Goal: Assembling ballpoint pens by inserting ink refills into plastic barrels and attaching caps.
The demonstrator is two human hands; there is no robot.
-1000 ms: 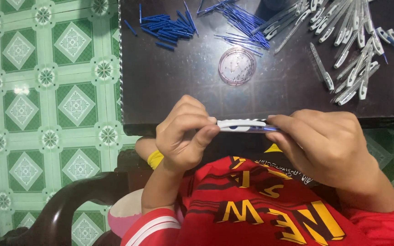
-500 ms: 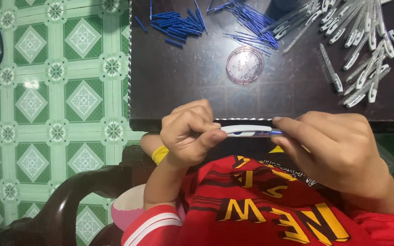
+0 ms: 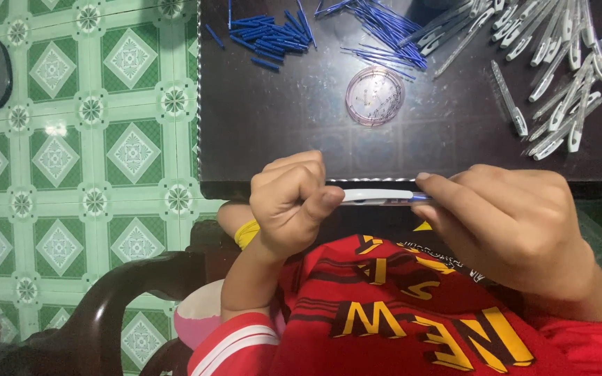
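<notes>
Pen (image 3: 377,197): stayed level as before, clenched by left hand (image 3: 290,198) and right hand (image 3: 513,223) at its ends | just outside table edge (image 3: 273,186) | bare dark tabletop lay beyond grip.

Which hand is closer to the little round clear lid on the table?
Left. The left hand sits just below the round clear lid, slightly to its left. The right hand is farther off, below and to its right. Both hold a white pen.
</notes>
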